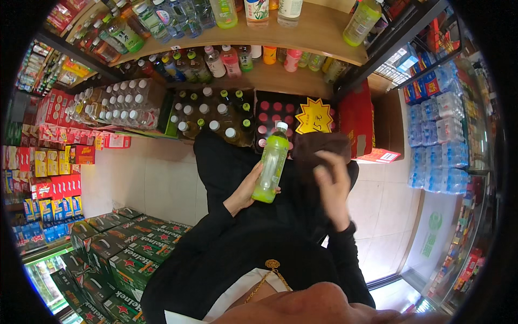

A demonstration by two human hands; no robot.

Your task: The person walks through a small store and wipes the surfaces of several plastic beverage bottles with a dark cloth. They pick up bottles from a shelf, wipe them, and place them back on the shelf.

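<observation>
My left hand (249, 186) grips a plastic bottle (272, 166) around its lower half. The bottle has a white cap and a yellow-green wrapper, and it leans slightly to the right above my lap. My right hand (335, 182) is blurred, with its thumb and fingers apart and nothing visible between them. Just beyond those fingers, a dark brown cloth (323, 143) lies over my right knee. Past my knees stand a carton of pink-capped bottles (277, 106) and several white- and green-capped bottles (204, 108). A yellow starburst price card (314, 116) rests on the pink-capped ones.
Ahead, wooden shelves (243, 35) hold more drink bottles. A red carton (356, 117) with an open flap stands front right. Wrapped packs of water bottles (439, 150) are stacked farther right. Heineken cartons (133, 259) are piled at my left. Pale floor tiles (162, 178) show on both sides.
</observation>
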